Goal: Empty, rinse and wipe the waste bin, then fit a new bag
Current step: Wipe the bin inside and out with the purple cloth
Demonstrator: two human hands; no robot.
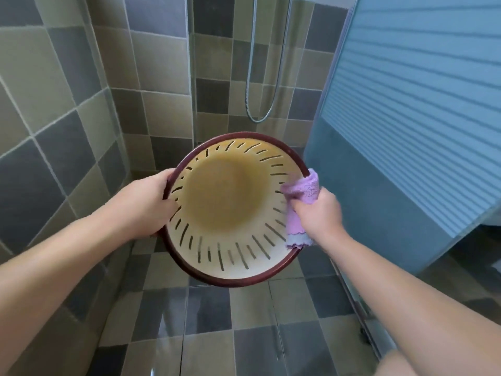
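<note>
Left hand (pixel 147 203) fingers clamp the waste bin (pixel 230 240) rim, right hand (pixel 320 213) fingers bunch the purple cloth (pixel 301 189) against the opposite inner wall; best she presses firmly, sweeping round the slots.

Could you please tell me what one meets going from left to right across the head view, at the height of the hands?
Tiled wall → left hand gripping the rim → waste bin, its inside facing the camera → purple cloth against the bin's right inner wall → right hand gripping the cloth → blue ribbed panel.
</note>
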